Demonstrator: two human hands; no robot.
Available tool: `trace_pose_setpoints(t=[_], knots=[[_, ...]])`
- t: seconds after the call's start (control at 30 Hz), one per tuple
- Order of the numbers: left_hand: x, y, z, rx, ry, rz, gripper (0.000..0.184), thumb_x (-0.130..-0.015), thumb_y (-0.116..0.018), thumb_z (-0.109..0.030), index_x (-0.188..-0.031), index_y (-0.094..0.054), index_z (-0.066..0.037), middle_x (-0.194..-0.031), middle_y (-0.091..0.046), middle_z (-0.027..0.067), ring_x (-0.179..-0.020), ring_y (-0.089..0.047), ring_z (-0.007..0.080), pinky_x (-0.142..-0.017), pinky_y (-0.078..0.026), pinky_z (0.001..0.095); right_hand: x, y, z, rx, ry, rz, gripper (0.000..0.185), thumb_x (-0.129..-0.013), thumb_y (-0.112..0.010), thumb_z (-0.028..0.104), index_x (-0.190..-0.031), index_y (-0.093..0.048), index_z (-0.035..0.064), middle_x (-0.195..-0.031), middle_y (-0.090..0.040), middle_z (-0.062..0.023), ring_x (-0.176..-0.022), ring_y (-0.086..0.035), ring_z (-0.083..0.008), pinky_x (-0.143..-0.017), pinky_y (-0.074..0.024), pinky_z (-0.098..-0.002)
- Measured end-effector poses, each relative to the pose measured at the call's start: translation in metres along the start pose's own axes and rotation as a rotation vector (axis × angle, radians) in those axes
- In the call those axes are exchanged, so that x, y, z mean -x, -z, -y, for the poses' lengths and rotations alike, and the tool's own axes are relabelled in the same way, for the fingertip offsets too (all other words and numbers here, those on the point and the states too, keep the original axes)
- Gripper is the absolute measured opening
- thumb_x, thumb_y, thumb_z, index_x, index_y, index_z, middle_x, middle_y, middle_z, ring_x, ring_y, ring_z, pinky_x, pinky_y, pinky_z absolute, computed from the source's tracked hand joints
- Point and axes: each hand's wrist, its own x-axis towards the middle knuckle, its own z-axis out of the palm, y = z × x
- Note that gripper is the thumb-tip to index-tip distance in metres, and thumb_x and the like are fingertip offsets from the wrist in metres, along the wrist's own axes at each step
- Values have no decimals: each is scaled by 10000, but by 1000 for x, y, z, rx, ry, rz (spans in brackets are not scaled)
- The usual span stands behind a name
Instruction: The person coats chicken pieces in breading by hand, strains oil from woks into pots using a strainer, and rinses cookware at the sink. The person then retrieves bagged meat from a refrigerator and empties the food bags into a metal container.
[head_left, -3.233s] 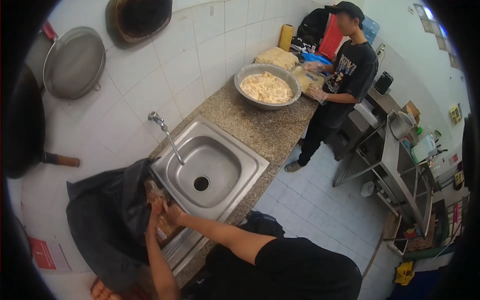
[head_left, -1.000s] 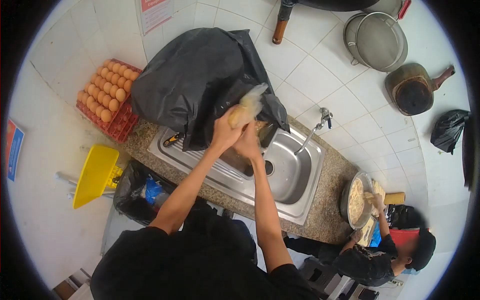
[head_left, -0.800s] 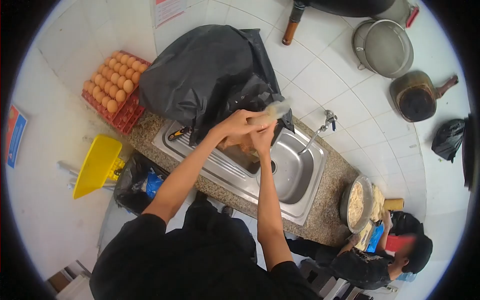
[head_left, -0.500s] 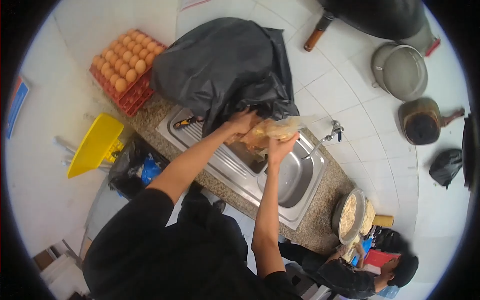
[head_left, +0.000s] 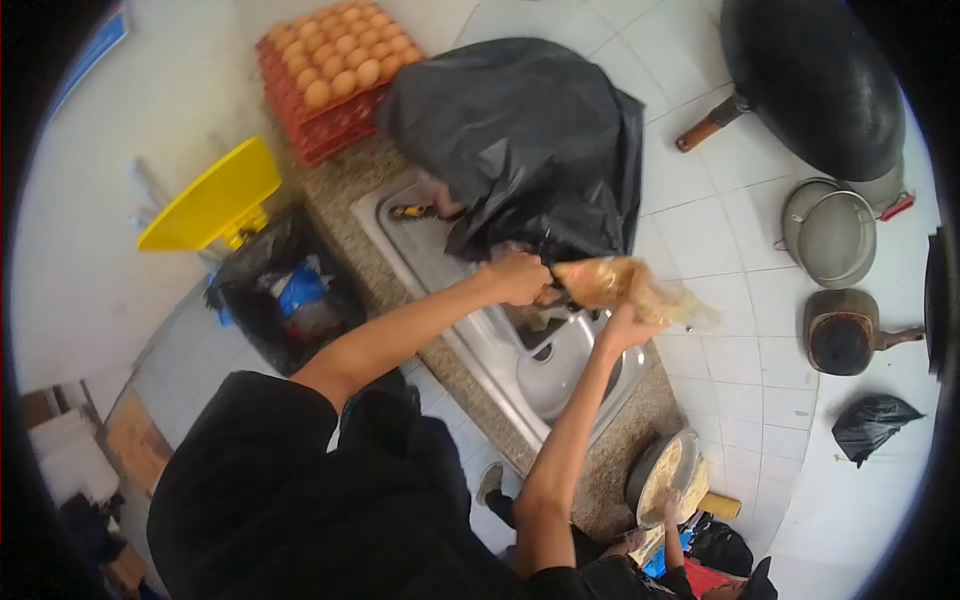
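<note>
My right hand (head_left: 628, 325) is closed around a clear plastic bag (head_left: 605, 280) with orange-brown contents, its loose end trailing to the right. My left hand (head_left: 520, 278) is a fist at the bag's other end. Something dark shows at its fingers, but I cannot make out what it grips. Both hands are above the steel sink (head_left: 550, 385). Just beyond them a large black plastic bag (head_left: 520, 130) covers part of the drainboard. Beside that lies a tool with a black and yellow handle (head_left: 410, 212).
Stacked egg trays (head_left: 340, 60) stand at the far left. A lined bin (head_left: 290, 300) with a yellow lid (head_left: 215, 200) is left of the counter. A wok (head_left: 815, 90), strainer (head_left: 835, 238) and pan (head_left: 840, 335) hang at right. A co-worker's hand (head_left: 672, 508) is at a metal bowl (head_left: 665, 480).
My right hand has moved right and lower with the clear bag, which is now stretched out sideways. My left hand has closed into a fist. The camera view has shifted.
</note>
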Motion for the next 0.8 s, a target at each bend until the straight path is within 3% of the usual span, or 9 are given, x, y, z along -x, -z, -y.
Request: trace_pose_setpoints(t=[0.07,0.13,0.2,0.3,0.33,0.43,0.53,0.7,0.8], knots=[[64,3,-12,461,-117,-525,201,-828,-654,-155,-984,-690,-33,-981,-687,166,-872,-667,336,-763,-527,407,7,3,3,-338,-459,-44,430,-791,-622,-27,-1202,-496,-34,-1171,-563,-144,-1123,-556,-279,-938,-488,-412],[128,-29,-12,578,-46,-787,171,-859,-633,-120,-989,-676,-17,-958,-686,158,-861,-668,324,-742,-526,386,11,0,29,-468,-606,-57,425,-795,-623,-42,-1201,-497,-29,-1183,-557,-142,-1130,-554,-289,-923,-501,-445],[214,-58,-8,566,81,-915,170,-867,-637,-116,-1006,-672,-23,-957,-685,145,-835,-668,308,-725,-525,352,24,1,21,-625,-775,-43,412,-860,-608,54,-1249,-483,2,-1261,-526,-157,-1179,-523,-348,-921,-474,-583],[366,-127,-3,507,560,-797,183,-864,-610,-90,-1024,-674,-29,-1019,-678,148,-921,-650,327,-806,-515,370,27,-1,-11,-773,-1081,94,394,-937,-503,200,-1296,-479,39,-1332,-496,-168,-1229,-481,-383,-971,-422,-611],[424,-145,-15,431,699,-778,192,-862,-603,-80,-1037,-670,-35,-1045,-675,150,-938,-641,342,-829,-507,388,26,-5,-31,-814,-1036,253,430,-966,-403,288,-1338,-464,80,-1375,-476,-160,-1260,-450,-395,-989,-389,-631],[590,-212,-86,105,1154,-708,265,-862,-595,-82,-1120,-640,-37,-1080,-657,176,-1002,-613,359,-872,-485,410,32,-10,-29,-882,-973,341,429,-951,-442,289,-1326,-478,84,-1283,-549,-147,-1187,-516,-376,-977,-420,-602],[720,-315,-177,206,1632,-692,346,-871,-616,-106,-1211,-586,-50,-1028,-656,175,-942,-621,345,-826,-489,418,42,-12,17,-833,-901,377,405,-939,-484,214,-1321,-449,82,-1326,-506,-145,-1226,-484,-361,-942,-429,-605],[807,-477,-280,426,1784,-467,656,-809,-692,-138,-1385,-392,-43,-953,-666,174,-891,-632,352,-799,-495,434,102,-55,151,-896,-754,445,535,-859,-624,72,-1324,-376,167,-1252,-531,-108,-1114,-558,-306,-827,-481,-609],[821,-538,-272,720,1839,-559,736,-784,-712,-157,-1399,-345,12,-859,-697,196,-879,-665,355,-823,-504,426,159,-59,236,-874,-631,489,493,-864,-638,56,-1298,-403,73,-1243,-534,-144,-1075,-581,-276,-852,-524,-467]])
